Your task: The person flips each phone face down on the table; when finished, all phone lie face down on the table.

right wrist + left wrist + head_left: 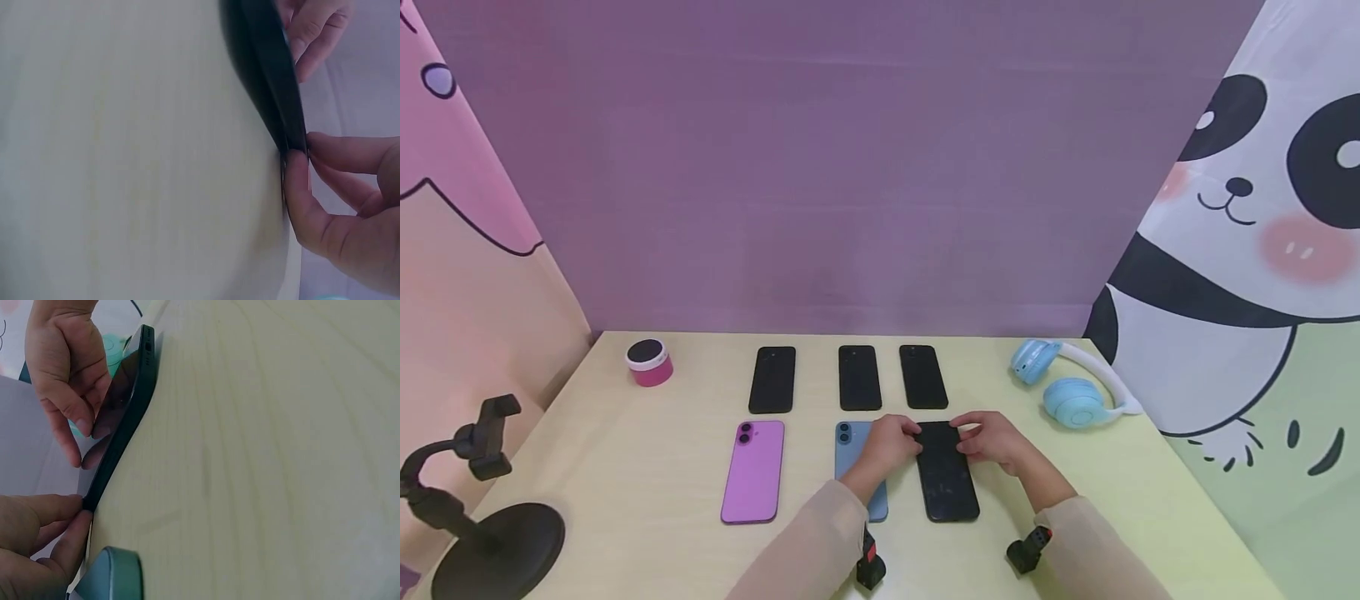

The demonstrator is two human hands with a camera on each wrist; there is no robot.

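Note:
A black phone (948, 479) lies at the front right of the table, its glossy face up. My left hand (891, 448) reaches over the blue phone (877, 500) and pinches the black phone's far left corner. In the left wrist view, the left finger and thumb (72, 534) meet on that corner. At the far right corner, my right hand (992, 442) has its thumb and forefinger on the phone's edge. The right wrist view shows the right thumb (298, 181) against one side and a fingertip against the other. Part of the blue phone is hidden under the left hand and wrist.
A purple phone (753, 472) lies left of the blue one. Behind are three black phones in a row, the middle one (860, 378) among them. Blue-and-white headphones (1078, 400) lie right, a pink jar (652, 367) back left, a black stand (497, 550) front left.

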